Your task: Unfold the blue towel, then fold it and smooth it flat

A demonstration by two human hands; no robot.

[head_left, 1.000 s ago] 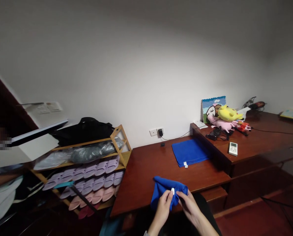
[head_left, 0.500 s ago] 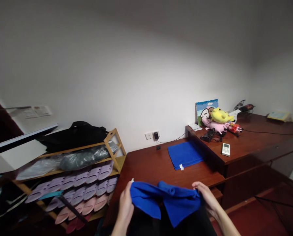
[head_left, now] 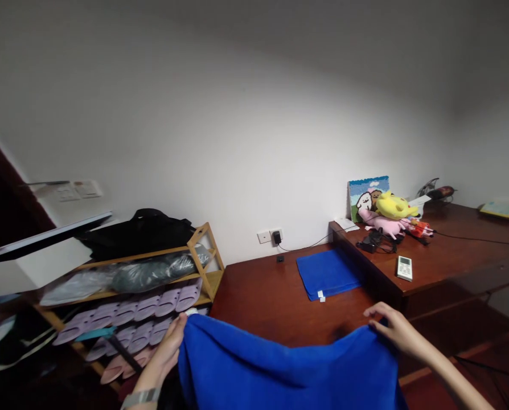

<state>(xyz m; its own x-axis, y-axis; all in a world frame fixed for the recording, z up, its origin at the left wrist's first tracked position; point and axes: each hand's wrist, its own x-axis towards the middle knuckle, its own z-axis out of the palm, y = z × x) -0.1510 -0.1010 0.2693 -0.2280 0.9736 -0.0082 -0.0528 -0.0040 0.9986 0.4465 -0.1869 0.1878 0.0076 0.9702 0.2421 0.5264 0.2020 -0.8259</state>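
Holds a wide blue fabric cloth [head_left: 288, 370] by its upper corners, spread between both hands, near side of a reddish-brown wooden table [head_left: 254, 299]. Upper edge sagging in the middle; lower part cut off by the bottom of the view. With the left hand [head_left: 169, 346], pinches one corner, fingers closed on fabric, small white tab [head_left: 191, 311] beside them. With the right hand [head_left: 395, 329], grips the opposite corner, thumb and fingers narrow around it. On the table beyond: folded blue rectangular cloth [head_left: 329, 274], two white labels [head_left: 321, 296] at its near edge. On the raised surface to the right: white remote control [head_left: 404, 268], yellow plush toy [head_left: 395, 205] atop pink plush toy [head_left: 381, 224].
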